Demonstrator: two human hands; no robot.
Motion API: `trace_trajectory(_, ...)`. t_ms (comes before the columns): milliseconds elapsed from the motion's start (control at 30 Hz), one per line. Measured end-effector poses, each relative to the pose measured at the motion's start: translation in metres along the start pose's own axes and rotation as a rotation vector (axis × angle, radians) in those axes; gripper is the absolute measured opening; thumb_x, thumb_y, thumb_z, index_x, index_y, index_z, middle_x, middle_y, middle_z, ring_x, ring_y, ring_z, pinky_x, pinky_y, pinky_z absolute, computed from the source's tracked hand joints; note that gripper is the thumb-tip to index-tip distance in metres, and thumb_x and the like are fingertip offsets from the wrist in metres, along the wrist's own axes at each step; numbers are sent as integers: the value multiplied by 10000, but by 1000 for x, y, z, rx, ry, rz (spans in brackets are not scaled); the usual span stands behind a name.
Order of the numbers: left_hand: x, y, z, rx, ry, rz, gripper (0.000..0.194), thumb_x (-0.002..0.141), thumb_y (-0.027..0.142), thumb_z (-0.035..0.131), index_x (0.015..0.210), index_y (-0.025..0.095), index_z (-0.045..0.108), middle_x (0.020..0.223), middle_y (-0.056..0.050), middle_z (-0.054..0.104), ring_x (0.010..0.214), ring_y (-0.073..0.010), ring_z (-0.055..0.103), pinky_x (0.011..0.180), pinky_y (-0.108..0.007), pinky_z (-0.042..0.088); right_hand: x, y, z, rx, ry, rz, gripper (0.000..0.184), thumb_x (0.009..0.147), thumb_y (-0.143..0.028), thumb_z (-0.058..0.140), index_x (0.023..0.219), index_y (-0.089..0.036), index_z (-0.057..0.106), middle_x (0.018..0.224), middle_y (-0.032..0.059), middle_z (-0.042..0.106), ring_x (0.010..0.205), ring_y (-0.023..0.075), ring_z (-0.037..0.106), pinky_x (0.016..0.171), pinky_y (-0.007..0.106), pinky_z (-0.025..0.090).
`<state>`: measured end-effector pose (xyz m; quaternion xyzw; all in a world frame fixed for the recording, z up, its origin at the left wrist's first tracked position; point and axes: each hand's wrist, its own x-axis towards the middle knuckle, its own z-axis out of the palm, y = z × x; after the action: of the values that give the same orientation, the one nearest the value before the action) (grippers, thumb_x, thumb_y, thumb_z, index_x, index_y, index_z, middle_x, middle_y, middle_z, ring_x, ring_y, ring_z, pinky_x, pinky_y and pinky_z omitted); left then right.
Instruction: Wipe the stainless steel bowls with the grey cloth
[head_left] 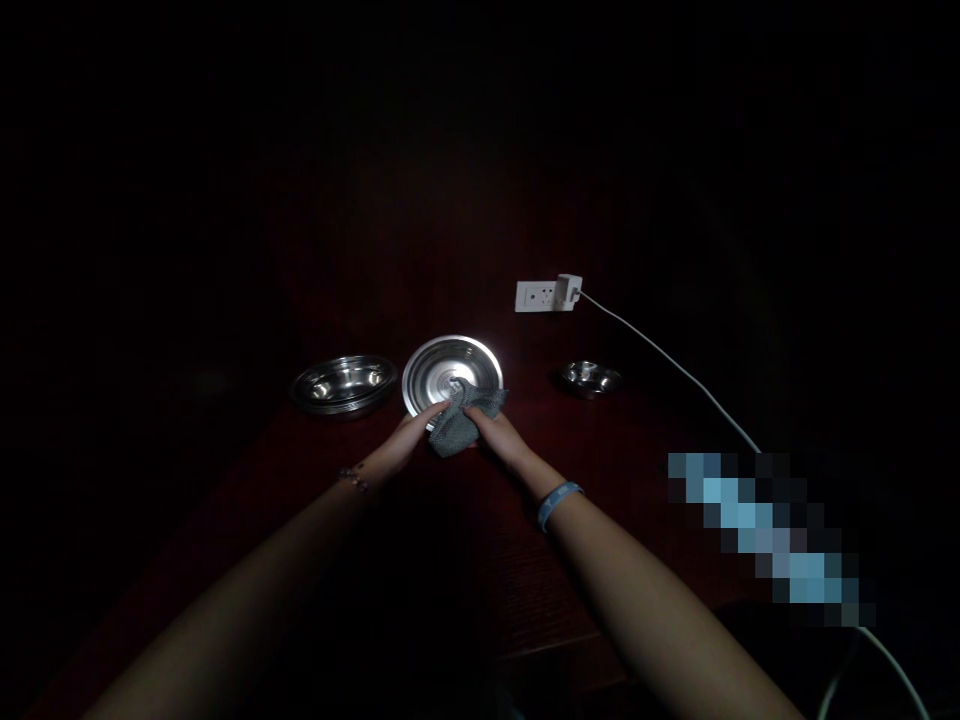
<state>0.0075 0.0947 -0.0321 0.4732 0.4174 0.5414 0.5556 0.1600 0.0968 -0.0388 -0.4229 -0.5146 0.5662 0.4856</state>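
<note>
A shiny steel bowl [450, 368] is tilted up toward me at the middle of a dark reddish table [525, 560]. My left hand [409, 432] grips the bowl's near rim, fingers closed on it. My right hand [495, 428] is closed on a grey cloth [459, 418] pressed against the bowl's inside and lower rim. A beaded bracelet is on my left wrist and a blue band on my right wrist.
Another steel bowl, or a small stack of them, [345, 384] lies to the left, and a small steel dish [591, 377] to the right. Behind them lies a white power strip [537, 296] with a plug and a white cable [675, 365] running right. The surroundings are very dark.
</note>
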Motion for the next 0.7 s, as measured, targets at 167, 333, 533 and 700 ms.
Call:
trace_trajectory(167,0,0,-1,13,-31,7,431,729,386,674,1078,133,667,1176,-100,666,1164,-267,563,1020,-372,395,0,0,0,0,-10,-19,222,834,-334,555,940,-159,643,811,44,695,660,140,624,555,227,523)
trace_trajectory(333,0,0,0,23,-13,16,418,740,390,668,1076,142,663,1195,-94,658,1175,-272,555,1017,-354,399,-1,0,0,-20,1,-33,227,824,-345,569,941,-163,638,829,47,691,663,135,619,523,203,509)
trace_trajectory(533,-1,-1,2,67,40,33,442,705,408,686,1078,171,673,1165,-96,672,1167,-268,567,1034,-370,374,1,2,0,-13,10,-17,241,818,-366,573,944,-168,629,827,44,687,662,128,614,519,190,499)
trace_trajectory(700,-1,-2,1,76,21,42,445,693,422,697,1075,195,677,1180,-93,667,1174,-266,565,1045,-371,353,4,4,0,-7,9,-15,231,816,-359,572,938,-170,627,821,39,683,660,130,614,519,198,501)
